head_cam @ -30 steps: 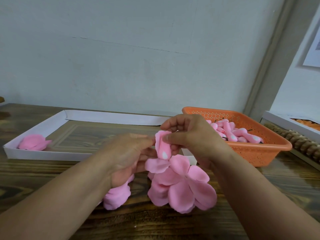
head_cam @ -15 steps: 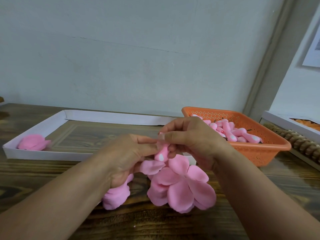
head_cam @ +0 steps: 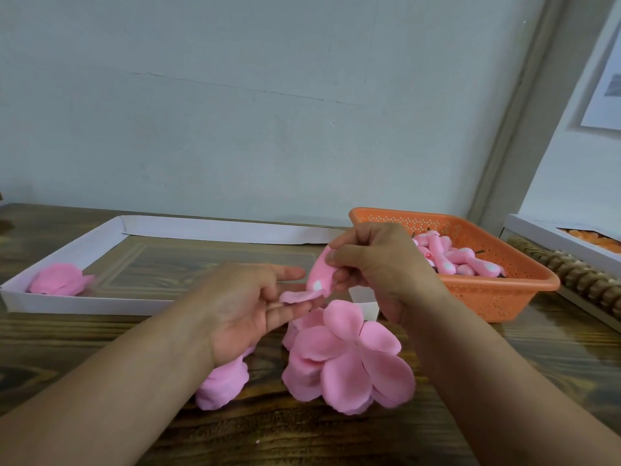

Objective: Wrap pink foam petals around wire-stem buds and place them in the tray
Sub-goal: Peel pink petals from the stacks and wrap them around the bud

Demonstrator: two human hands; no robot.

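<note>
My right hand [head_cam: 379, 264] pinches a pink bud [head_cam: 319, 274] with a white spot at mid-table. Just below the bud, a flat pink foam petal [head_cam: 297, 296] lies across the fingertips of my left hand [head_cam: 248, 304], whose fingers are spread, palm up. A stack of loose pink petals [head_cam: 349, 358] lies fanned on the wooden table under my hands. A second pink petal clump [head_cam: 221, 385] sits beneath my left wrist. The white tray [head_cam: 67, 302] stretches across the left, with one finished pink flower [head_cam: 57, 279] in its left corner.
An orange perforated basket [head_cam: 504, 297] on the right holds several pink buds [head_cam: 463, 260] on wire stems. A white box [head_cam: 564, 243] and a row of wooden beads [head_cam: 578, 280] stand at the far right. A pale wall rises behind the table.
My hands have come apart. The left hand opened and now carries a petal on its fingers, and the right hand lifted the bud slightly up and right.
</note>
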